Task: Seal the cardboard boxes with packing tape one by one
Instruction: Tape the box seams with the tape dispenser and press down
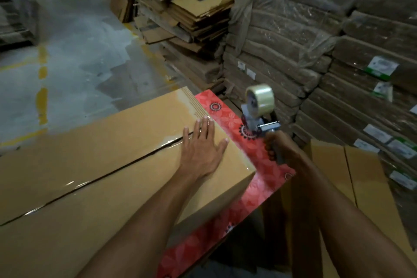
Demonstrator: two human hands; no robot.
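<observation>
The box (101, 165) is lying on a red patterned tabletop (266, 178), its long top seam showing glossy tape. The left hand (200, 149) is pressing flat on the lid near the right end edge, its fingers (205, 126) straight and spread across the seam, holding nothing. A strip of tabletop is showing past that edge, and over it the right hand (279, 149) is gripping the handle of a tape gun (259, 115), fingers curled tight round it, the clear roll pointing up and clear of the box.

Beyond the box's far edge, bare floor (74, 36) with yellow lines (42, 101) is lying open. To the right, wrapped bundles (293, 29) are crowding close behind the tape gun, with flattened cartons (194, 13) stacked beside them. White and green labels (381, 67) are showing on the bundles, their writing too blurred to read.
</observation>
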